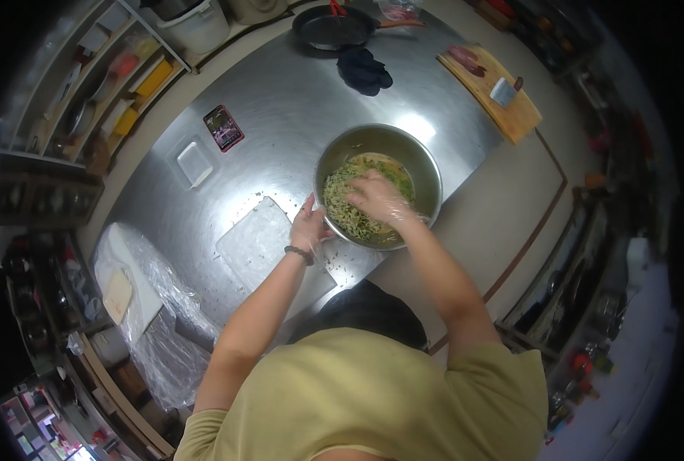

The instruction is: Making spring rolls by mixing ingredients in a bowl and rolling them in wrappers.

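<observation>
A deep round metal pot (428, 178) stands near the front edge of the steel table (278, 155). Inside it lies a shredded green and pale food mixture (348, 204), with yellowish matter at the far side. My right hand (376, 197), in a clear plastic glove, reaches into the pot with bent fingers on the mixture; blur hides whether it grasps any. Gripping the pot's left rim is my left hand (312, 223), also in a clear glove, with a dark bead bracelet at the wrist. A translucent flat sheet or board (261, 242) lies left of this hand, among scattered green bits.
A smartphone (224, 128) and a clear plastic tray (194, 164) lie at the left. Farther back are a frying pan (324, 29) and a dark cloth (365, 72). A wooden cutting board (520, 118) holds meat (466, 59) and a cleaver (503, 92). Plastic wrap (169, 357) drapes the left corner.
</observation>
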The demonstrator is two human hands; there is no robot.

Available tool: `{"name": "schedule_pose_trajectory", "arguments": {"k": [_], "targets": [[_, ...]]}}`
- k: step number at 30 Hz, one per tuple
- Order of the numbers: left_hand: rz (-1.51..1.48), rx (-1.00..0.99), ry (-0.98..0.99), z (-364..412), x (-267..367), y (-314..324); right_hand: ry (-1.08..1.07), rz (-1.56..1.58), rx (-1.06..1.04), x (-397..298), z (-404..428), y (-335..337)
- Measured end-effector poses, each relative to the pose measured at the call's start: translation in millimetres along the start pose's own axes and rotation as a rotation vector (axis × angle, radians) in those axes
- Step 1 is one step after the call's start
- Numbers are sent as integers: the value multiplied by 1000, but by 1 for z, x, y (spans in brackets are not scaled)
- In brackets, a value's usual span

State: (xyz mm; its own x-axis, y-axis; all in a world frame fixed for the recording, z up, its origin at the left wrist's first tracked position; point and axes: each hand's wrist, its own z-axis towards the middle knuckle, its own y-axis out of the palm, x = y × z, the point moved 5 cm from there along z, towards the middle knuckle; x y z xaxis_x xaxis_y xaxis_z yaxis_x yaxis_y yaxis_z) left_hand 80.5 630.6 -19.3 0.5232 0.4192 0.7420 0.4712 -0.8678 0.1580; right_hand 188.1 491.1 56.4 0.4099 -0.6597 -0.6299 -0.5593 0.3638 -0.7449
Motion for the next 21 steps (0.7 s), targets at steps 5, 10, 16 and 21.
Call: {"name": "schedule_pose_trajectory", "arguments": {"k": [5,10,16,21], "targets": [[-105,-26,-9,1,-4,7,137,21,139,30,1,59],[13,-9,-16,5,-9,-4,185,-153,214,7,15,82],[-5,-29,-8,11,-9,-9,191,-82,134,12,19,91],[31,-29,-36,4,-1,-2,201,-90,138,16,19,96]]}}
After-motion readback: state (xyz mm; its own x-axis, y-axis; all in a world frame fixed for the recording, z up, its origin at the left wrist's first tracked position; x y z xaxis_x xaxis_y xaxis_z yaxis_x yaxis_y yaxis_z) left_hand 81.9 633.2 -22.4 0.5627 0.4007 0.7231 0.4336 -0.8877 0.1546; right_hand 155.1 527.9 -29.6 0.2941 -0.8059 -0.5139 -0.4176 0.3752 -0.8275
